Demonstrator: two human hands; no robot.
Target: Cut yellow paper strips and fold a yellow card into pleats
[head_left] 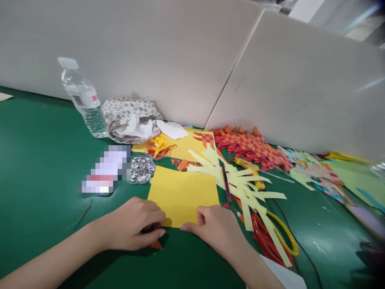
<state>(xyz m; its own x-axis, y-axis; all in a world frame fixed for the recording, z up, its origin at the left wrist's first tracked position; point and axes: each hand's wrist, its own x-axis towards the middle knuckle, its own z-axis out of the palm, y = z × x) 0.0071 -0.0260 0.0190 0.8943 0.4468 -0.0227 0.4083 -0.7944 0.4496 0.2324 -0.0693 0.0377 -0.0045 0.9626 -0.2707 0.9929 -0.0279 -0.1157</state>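
Observation:
A yellow sheet of paper [183, 192] lies on the green tabletop in front of me. My left hand [135, 224] is closed at its lower left corner, thumb and curled fingers around the edge. At the lower right, my right hand [213, 226] has its thumb along the near edge and its fingers curled onto the sheet. A small orange paper scrap [157, 245] shows beneath my left thumb. Just beyond the sheet's right side are pale yellow paper strips [240, 180], with a dark red pen-like tool [226, 184] across them.
Red-handled scissors [264, 241], a yellow loop handle [290, 241] and a yellow glue gun [255, 176] lie right. Woven red-orange paper pieces [246, 142] line the wall. Left stand a water bottle [86, 100], tissue pouch [129, 112], pixelated object [105, 170] and googly eyes [141, 168].

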